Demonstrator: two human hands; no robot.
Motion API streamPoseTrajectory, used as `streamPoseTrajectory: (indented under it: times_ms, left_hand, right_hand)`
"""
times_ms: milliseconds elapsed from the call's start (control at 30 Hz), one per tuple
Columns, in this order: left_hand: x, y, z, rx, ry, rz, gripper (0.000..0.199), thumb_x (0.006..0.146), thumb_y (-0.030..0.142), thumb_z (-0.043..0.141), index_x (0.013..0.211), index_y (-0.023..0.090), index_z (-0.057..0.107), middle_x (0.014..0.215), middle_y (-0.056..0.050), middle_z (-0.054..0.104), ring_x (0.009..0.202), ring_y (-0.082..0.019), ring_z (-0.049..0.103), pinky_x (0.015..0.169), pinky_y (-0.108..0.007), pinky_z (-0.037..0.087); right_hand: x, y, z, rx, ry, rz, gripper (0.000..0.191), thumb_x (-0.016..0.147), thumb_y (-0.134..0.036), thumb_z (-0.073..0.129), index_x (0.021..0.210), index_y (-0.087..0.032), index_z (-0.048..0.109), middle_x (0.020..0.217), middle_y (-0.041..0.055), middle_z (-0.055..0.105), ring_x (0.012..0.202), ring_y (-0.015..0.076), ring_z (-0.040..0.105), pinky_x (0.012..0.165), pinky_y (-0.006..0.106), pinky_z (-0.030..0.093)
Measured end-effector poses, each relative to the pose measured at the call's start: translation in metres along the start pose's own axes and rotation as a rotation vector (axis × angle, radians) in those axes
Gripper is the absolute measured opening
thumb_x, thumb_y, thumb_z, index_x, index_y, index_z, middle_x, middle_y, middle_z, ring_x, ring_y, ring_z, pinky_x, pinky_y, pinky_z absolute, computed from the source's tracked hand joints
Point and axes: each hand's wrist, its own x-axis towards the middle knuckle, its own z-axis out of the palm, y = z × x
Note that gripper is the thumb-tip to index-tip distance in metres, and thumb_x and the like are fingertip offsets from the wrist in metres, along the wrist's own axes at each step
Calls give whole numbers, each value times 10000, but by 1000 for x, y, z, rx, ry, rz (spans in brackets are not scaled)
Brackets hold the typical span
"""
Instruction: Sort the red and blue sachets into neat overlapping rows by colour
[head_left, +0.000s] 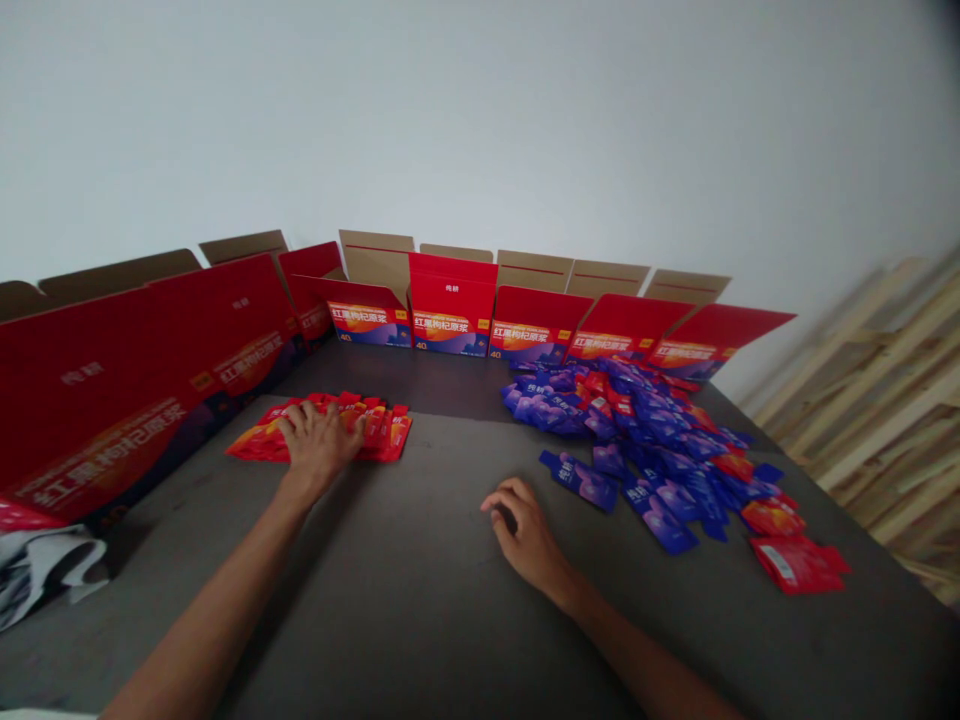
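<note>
left hand (pixel 319 450) open, pressing red sachets (pixel 390 435) | right hand (pixel 525 535) loosely curled, empty, near purple sachets (pixel 660 450)

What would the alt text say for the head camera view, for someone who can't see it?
Seen from the wearer's head, a left hand presses on overlapping red sachets on a grey table. A curled right hand sits near a heap of purple and red sachets. Open red cartons line the far edge.
</note>
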Motion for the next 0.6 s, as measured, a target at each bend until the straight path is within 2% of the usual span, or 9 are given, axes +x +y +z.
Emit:
streamPoseTrajectory:
  times_ms: [133, 233, 300, 367, 433, 500, 600]
  left_hand:
    - [-41, 28, 5, -47, 130, 226, 568, 981, 446, 425, 1408, 95, 553, 1377, -270, 530, 1279, -445, 455, 1002, -549, 383]
    - [-80, 54, 18, -137, 85, 470, 486, 987, 334, 443, 1402, 116, 571, 1401, -248, 511, 1277, -416, 451, 1028, -545, 377]
    - [-103, 68, 27, -218, 20, 652, 446, 981, 260, 449, 1390, 149, 584, 1384, -215, 524, 1253, -379, 465, 1034, -528, 383]
    - [-119, 79, 33, -292, -23, 788, 450, 971, 203, 452, 1405, 182, 570, 1373, -188, 526, 1241, -349, 462, 1035, -512, 389]
    - [-128, 86, 36, -344, -46, 862, 452, 969, 180, 452, 1408, 201, 562, 1358, -171, 527, 1233, -333, 455, 1029, -502, 396]
    - [-132, 89, 37, -375, -67, 896, 431, 973, 172, 450, 1385, 203, 573, 1331, -160, 534, 1220, -323, 453, 1020, -494, 403]
    - [-133, 91, 37, -397, -94, 918, 411, 975, 159, 450, 1363, 192, 581, 1310, -154, 540, 1214, -316, 449, 1017, -489, 409]
  right_hand:
    - [1, 7, -4, -69, 12, -20, 247, 880, -60, 501, 963, -235, 652, 1001, 54, 584, 999, 220, 583, 916, 369, 487]
    - [9, 15, -19, -238, 76, -35, 247, 890, -83, 490, 992, -233, 658, 1022, 69, 599, 1017, 237, 578, 949, 398, 472]
    - [19, 22, -39, -405, 149, -18, 243, 906, -113, 483, 1029, -221, 662, 1073, 91, 606, 1049, 256, 572, 982, 427, 451]
    - [28, 29, -67, -600, 247, 46, 242, 922, -164, 489, 1083, -202, 665, 1142, 122, 605, 1093, 287, 559, 996, 457, 435]
    - [32, 39, -104, -806, 367, 176, 286, 927, -232, 503, 1161, -174, 657, 1206, 167, 592, 1133, 335, 542, 977, 495, 431]
    - [25, 54, -148, -988, 506, 366, 386, 924, -309, 514, 1244, -132, 634, 1259, 235, 564, 1169, 397, 526, 947, 548, 423]
    - [-11, 87, -219, -1138, 768, 772, 548, 924, -451, 489, 1292, -68, 624, 1239, 347, 544, 1162, 481, 525, 849, 619, 413]
